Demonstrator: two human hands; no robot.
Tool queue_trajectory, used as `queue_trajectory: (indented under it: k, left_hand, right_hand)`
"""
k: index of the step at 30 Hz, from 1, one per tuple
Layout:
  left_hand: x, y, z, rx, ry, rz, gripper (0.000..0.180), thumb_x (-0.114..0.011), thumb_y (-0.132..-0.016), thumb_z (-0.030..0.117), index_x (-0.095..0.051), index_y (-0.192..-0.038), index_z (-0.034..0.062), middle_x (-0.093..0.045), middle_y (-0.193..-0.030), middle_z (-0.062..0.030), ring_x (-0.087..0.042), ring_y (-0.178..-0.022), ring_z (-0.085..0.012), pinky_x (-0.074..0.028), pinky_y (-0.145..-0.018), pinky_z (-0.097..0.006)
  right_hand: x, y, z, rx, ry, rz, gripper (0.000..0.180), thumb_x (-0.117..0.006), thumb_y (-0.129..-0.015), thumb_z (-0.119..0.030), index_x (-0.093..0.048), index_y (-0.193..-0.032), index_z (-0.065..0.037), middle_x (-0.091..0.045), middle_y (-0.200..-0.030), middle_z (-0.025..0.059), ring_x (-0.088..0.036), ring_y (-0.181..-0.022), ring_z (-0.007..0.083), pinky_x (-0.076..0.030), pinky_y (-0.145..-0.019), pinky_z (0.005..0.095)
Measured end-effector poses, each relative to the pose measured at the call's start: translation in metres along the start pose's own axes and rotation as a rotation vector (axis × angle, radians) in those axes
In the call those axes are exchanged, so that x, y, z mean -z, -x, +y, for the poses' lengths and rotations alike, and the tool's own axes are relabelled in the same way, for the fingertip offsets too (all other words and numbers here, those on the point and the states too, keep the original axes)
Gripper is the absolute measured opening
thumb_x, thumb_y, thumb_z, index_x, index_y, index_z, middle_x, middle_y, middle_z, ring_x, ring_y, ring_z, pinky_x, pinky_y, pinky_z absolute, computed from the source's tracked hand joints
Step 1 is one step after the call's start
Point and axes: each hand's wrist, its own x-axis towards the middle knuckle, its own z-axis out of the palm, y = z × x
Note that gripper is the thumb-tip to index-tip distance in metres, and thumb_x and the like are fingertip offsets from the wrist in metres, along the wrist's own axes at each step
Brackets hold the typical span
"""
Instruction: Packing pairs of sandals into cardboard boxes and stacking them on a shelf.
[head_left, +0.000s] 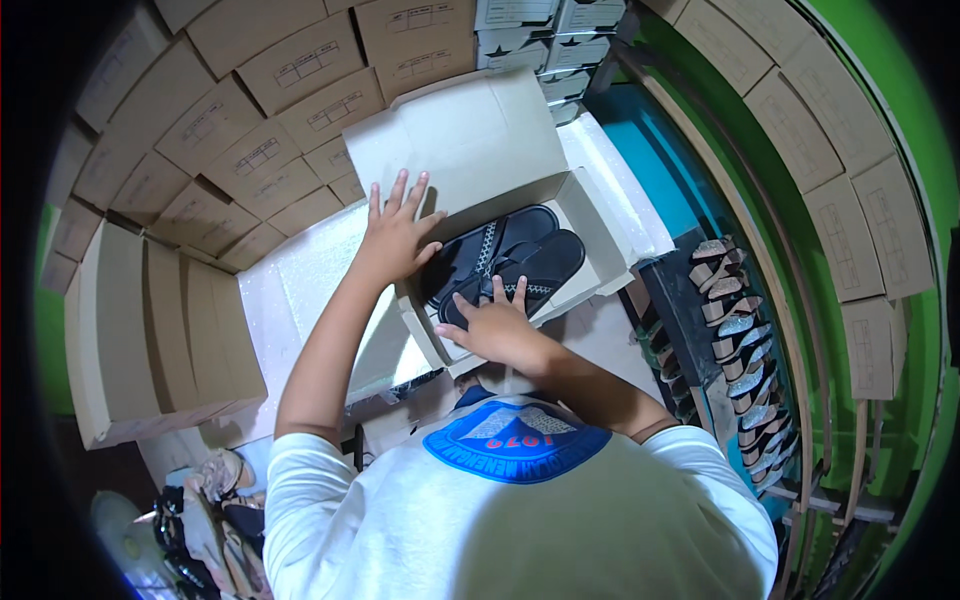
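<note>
Head cam view: pair of black sandals, straps w/ pale stitching, lying side by side, partly overlapping, in an open cardboard shoebox at pic ctr. Progress, as far as seen: both sandals are inside; box lid is up, tilted back toward top of frame, so closing isn't done. R hand, just below ctr, lies over the nearer sandal's lower-L end, fingers spread, fingertips on it; can't tell if it grips. L hand, upper L of the sandals, fingers splayed by the lid's lower-L edge, thumb side near the box rim; no obj. visible in it. Around: stacked cartons upper L, row of sandals at R.
</note>
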Motion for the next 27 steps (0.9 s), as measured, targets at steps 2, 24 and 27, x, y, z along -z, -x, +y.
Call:
queue_trajectory:
  k: [2, 24, 27]
  left_hand:
    - [0.001, 0.02, 0.002, 0.071, 0.027, -0.016, 0.044, -0.066, -0.073, 0.032, -0.058, -0.116, 0.0234, -0.02, -0.145, -0.0137, -0.012, -0.134, -0.0358, -0.006, -0.104, -0.058]
    - [-0.042, 0.077, 0.118, 0.777, 0.273, -0.04, 0.086, -0.053, -0.081, 0.048, -0.013, -0.139, -0.0004, -0.01, -0.144, -0.0243, -0.014, -0.132, -0.0407, -0.012, -0.105, -0.053]
    - [-0.049, 0.073, 0.124, 0.8, 0.08, -0.09, 0.085, -0.052, -0.079, 0.052, -0.019, -0.138, 0.0004, -0.014, -0.144, -0.0216, -0.016, -0.131, -0.0415, -0.013, -0.104, -0.055]
  right_hand:
    - [0.003, -0.006, 0.016, 0.248, -0.174, -0.023, 0.067, -0.036, -0.085, -0.059, -0.039, -0.133, -0.012, -0.045, -0.126, 0.0232, -0.026, -0.128, 0.0401, -0.001, -0.1, 0.0637]
    - [0.043, -0.015, 0.241, 0.25, -0.343, 0.244, 0.052, -0.035, -0.093, -0.04, -0.035, -0.134, -0.008, -0.019, -0.145, 0.0141, -0.02, -0.134, 0.03, -0.018, -0.107, 0.0389]
    - [0.045, -0.012, 0.238, 0.166, -0.205, 0.243, 0.05, -0.031, -0.093, -0.043, -0.038, -0.134, -0.015, -0.017, -0.147, 0.0069, -0.015, -0.135, 0.0308, -0.014, -0.104, 0.054]
